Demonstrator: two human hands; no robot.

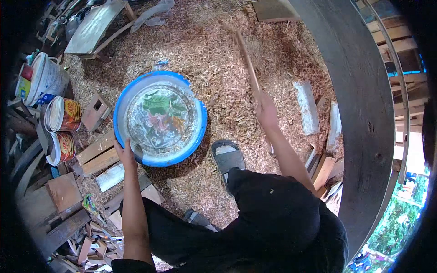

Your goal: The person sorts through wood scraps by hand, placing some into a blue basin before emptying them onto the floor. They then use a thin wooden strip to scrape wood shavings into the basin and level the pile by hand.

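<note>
A blue plastic basin sits on the wood shavings, filled with clear water that mirrors leaves. My left hand grips its near-left rim. My right hand is raised to the right of the basin and is closed on a thin wooden stick that points up and away. My black-clad legs and a dark sandal are below the basin.
Paint cans and a white bucket stand at the left among wood offcuts. A wide curved plank runs down the right side. Loose boards lie on the shavings right of my arm. A workbench sits top left.
</note>
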